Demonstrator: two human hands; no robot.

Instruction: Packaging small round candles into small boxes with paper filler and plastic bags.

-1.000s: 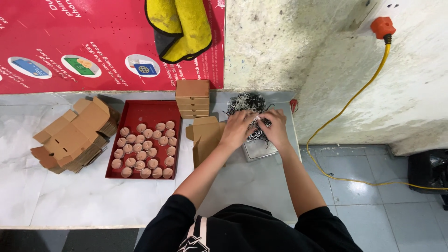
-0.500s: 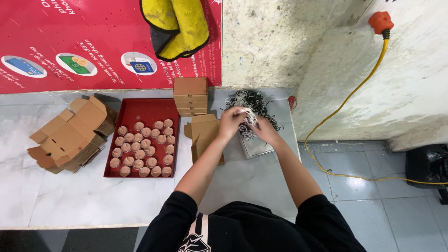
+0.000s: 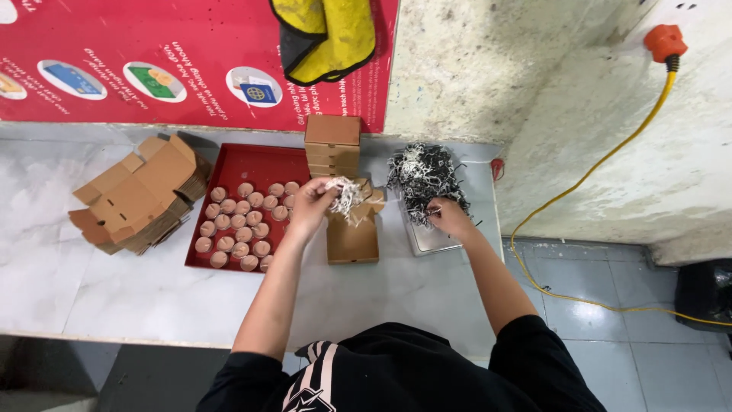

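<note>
My left hand (image 3: 309,204) pinches a tuft of shredded paper (image 3: 347,194) over the open cardboard box (image 3: 353,236), nothing packed in it yet, while my right hand (image 3: 448,217), fingers closed, grips the shred pile (image 3: 422,175); the tray of round pieces (image 3: 242,221) sits nearly full.

Matt brown cardboard for the open box (image 3: 352,238) and the flat stack (image 3: 137,194). Crinkled shredded paper (image 3: 348,195), pale, pinched in the left hand (image 3: 311,204). Darker paper shreds (image 3: 423,177) on a smooth metal tray (image 3: 427,238). Glossy red plastic tray (image 3: 244,166). Polished, veined marble counter (image 3: 99,297). Rough plaster wall (image 3: 473,69).
</note>
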